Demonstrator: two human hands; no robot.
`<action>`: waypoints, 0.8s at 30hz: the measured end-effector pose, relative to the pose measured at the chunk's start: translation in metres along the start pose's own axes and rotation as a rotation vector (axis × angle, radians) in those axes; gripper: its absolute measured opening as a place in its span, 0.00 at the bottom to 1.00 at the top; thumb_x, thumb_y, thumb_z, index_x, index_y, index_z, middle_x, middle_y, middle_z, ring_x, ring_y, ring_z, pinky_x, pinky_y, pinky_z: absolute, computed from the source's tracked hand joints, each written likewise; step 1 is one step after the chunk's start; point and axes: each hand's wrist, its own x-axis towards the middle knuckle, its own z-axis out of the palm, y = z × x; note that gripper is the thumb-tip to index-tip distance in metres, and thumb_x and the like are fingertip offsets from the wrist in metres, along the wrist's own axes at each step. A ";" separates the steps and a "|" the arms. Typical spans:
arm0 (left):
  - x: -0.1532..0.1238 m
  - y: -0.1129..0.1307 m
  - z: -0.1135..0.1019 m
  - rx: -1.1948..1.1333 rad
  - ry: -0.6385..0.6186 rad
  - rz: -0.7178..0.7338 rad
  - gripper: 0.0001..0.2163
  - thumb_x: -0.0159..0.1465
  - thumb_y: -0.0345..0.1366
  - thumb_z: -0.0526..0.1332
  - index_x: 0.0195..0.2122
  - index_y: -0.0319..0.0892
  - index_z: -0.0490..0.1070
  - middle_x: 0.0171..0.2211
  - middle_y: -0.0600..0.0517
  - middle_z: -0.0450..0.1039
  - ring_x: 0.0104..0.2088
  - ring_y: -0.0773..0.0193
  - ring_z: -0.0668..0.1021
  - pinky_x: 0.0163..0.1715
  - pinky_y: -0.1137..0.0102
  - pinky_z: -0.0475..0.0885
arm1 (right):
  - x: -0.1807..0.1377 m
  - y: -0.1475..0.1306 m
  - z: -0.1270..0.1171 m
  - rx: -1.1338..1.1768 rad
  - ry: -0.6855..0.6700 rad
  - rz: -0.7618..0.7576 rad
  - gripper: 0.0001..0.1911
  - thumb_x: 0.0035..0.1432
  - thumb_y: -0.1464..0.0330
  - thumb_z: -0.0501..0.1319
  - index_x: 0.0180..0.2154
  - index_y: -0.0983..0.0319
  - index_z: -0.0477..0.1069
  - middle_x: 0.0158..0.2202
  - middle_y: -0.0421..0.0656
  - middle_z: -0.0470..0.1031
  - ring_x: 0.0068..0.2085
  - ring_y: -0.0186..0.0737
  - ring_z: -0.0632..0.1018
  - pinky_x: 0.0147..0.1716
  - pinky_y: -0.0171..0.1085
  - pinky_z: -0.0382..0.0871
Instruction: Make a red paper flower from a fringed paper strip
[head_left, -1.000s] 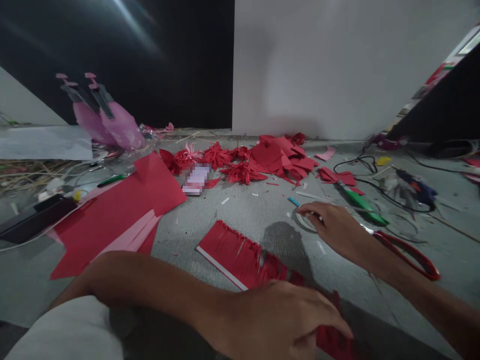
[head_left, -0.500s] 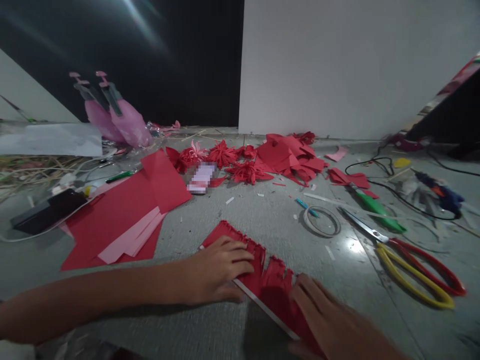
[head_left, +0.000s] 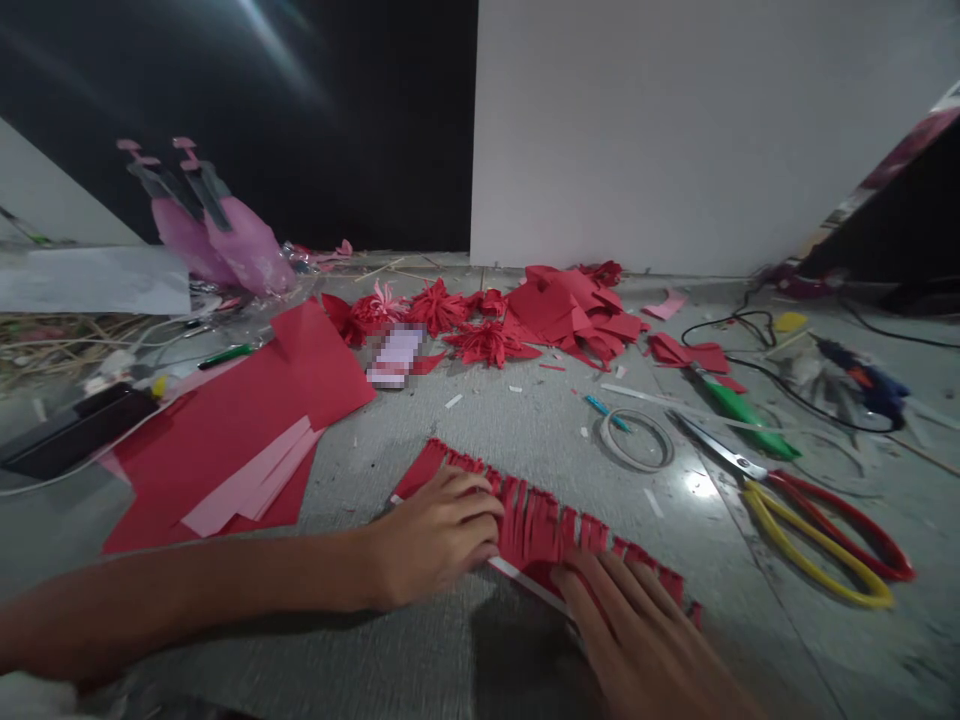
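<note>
A fringed red paper strip [head_left: 536,530] with a white band along its near edge lies slantwise on the floor in front of me. My left hand [head_left: 442,525] is closed on its left part, fingers bent over the paper and the thumb mostly hidden. Over the right part, my right hand [head_left: 630,610] rests with its fingers stretched flat across the strip; its thumb is largely out of sight. Cut fringes stand out between the two hands and beyond the right fingers.
Scissors [head_left: 757,480], a tape roll [head_left: 637,440], a blue pen [head_left: 606,412] and a green-handled cutter [head_left: 750,420] lie to the right. Red paper sheets [head_left: 225,440] lie left. Behind are red paper flowers [head_left: 491,343], a phone [head_left: 397,355] and a glue gun [head_left: 862,380].
My right hand has shifted slightly left and up along the strip, and the fringe there is more spread out, with more cut ends showing. My left hand stays almost in place.
</note>
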 end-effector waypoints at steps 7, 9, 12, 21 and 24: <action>0.007 0.006 -0.016 -0.246 0.100 -0.142 0.08 0.73 0.33 0.52 0.39 0.40 0.69 0.47 0.48 0.75 0.52 0.61 0.73 0.56 0.63 0.67 | 0.016 0.014 -0.018 -0.117 0.037 -0.122 0.22 0.55 0.79 0.49 0.46 0.63 0.73 0.44 0.52 0.81 0.43 0.50 0.82 0.37 0.45 0.78; 0.006 0.010 -0.015 -0.197 0.094 -0.157 0.12 0.71 0.42 0.55 0.49 0.39 0.67 0.55 0.43 0.71 0.58 0.55 0.70 0.59 0.58 0.65 | 0.025 0.020 -0.024 -0.156 0.070 -0.150 0.23 0.53 0.81 0.48 0.47 0.65 0.73 0.44 0.54 0.81 0.44 0.53 0.81 0.37 0.48 0.78; 0.007 0.009 -0.009 -0.010 0.095 -0.146 0.30 0.67 0.47 0.60 0.63 0.36 0.54 0.61 0.37 0.65 0.61 0.48 0.67 0.60 0.51 0.64 | 0.043 0.035 -0.032 -0.216 0.094 -0.187 0.22 0.55 0.82 0.48 0.47 0.67 0.73 0.44 0.56 0.81 0.44 0.54 0.81 0.40 0.50 0.78; 0.034 -0.031 -0.040 0.560 0.252 0.028 0.19 0.71 0.29 0.50 0.63 0.36 0.58 0.51 0.40 0.76 0.51 0.51 0.79 0.50 0.56 0.75 | 0.087 0.102 -0.047 -0.011 0.018 0.011 0.18 0.66 0.74 0.53 0.53 0.54 0.71 0.51 0.46 0.78 0.52 0.52 0.78 0.54 0.55 0.72; 0.021 -0.031 -0.035 0.685 0.231 0.142 0.22 0.71 0.32 0.52 0.67 0.39 0.54 0.57 0.41 0.71 0.56 0.48 0.75 0.53 0.54 0.73 | 0.068 0.102 -0.033 -0.057 0.057 -0.139 0.19 0.65 0.75 0.56 0.54 0.52 0.70 0.51 0.45 0.79 0.50 0.49 0.79 0.51 0.51 0.74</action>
